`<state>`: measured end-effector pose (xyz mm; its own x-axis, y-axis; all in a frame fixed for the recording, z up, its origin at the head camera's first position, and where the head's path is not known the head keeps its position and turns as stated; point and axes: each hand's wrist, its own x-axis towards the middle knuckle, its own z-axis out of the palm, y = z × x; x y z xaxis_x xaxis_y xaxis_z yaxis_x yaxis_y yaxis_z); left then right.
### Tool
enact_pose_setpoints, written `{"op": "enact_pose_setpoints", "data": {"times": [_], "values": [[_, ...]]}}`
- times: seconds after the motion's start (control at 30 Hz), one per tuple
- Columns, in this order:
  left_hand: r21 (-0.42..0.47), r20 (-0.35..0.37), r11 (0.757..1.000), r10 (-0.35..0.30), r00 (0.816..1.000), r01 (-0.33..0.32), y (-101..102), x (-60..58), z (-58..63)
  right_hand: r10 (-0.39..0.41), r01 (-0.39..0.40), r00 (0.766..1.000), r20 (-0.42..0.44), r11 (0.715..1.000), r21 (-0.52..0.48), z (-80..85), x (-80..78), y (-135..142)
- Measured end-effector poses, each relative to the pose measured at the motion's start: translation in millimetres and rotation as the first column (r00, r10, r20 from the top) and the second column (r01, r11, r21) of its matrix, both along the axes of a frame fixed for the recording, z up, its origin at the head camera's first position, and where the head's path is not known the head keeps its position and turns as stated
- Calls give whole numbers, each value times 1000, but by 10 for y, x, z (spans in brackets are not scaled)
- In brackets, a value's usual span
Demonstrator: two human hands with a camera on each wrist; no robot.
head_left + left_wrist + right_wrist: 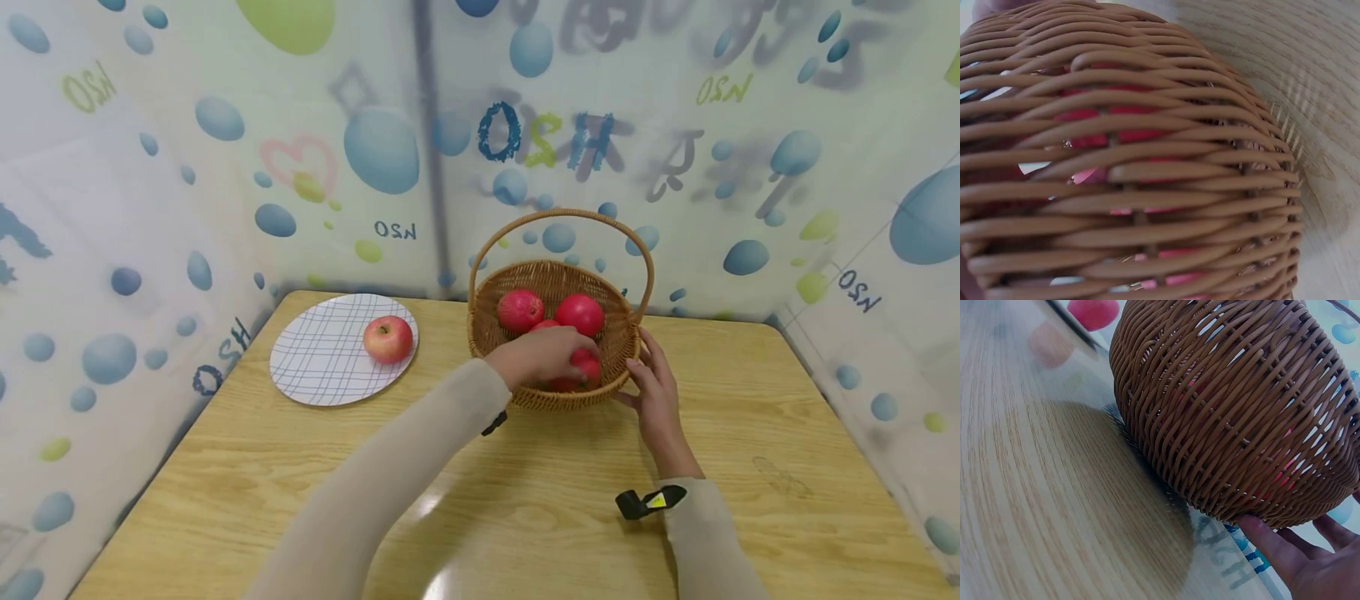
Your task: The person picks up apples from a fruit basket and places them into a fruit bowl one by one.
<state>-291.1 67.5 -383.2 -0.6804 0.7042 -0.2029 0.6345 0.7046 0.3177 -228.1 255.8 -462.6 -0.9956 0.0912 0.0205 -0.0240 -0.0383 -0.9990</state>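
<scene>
A brown wicker basket (555, 402) with a tall arched handle stands on the table, tilted so its inside shows. Several red apples lie in it, one apple (521, 311) at the left and another apple (581, 315) at the back. My left hand (546, 354) reaches over the front rim, its fingers curled over a red apple (588, 367) near the front. At the basket's right side my right hand (658, 398) grips the rim. Through the weave, red fruit (1141, 134) shows in the left wrist view. Thumb and fingers of the right hand (1316, 562) touch the wicker.
To the left lies a white plate (315, 358) with a blue check pattern. A red-yellow apple (387, 340) sits on its right part. The wooden table (570, 517) reaches back to a patterned curtain (300, 100) close behind the basket.
</scene>
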Motion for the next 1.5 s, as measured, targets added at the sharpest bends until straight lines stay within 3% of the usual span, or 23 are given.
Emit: {"op": "enact_pose_setpoints", "data": {"times": [0.17,0.43,0.83,1.03,1.3,1.5], "values": [[-5,5,1000,7,1000,-7,32,5,17,-8,8,1000,-1,1000,8,1,-1,-6],[-25,-51,1000,11,999,-13,62,14,6,-15,15,1000,0,1000,19,-10,-3,-4],[126,27,990,60,998,-63,19,2,-26,-12,12,1000,-1,999,36,-37,13,-9],[296,-15,945,150,989,-139,-36,9,24,-13,13,1000,-4,999,42,-20,6,1],[419,-12,891,194,981,-171,-222,37,53,-8,9,1000,-7,999,42,-23,-1,-6],[526,-19,828,242,970,-196,-383,93,18,-14,14,1000,-1,999,43,-15,-3,-6]]}}
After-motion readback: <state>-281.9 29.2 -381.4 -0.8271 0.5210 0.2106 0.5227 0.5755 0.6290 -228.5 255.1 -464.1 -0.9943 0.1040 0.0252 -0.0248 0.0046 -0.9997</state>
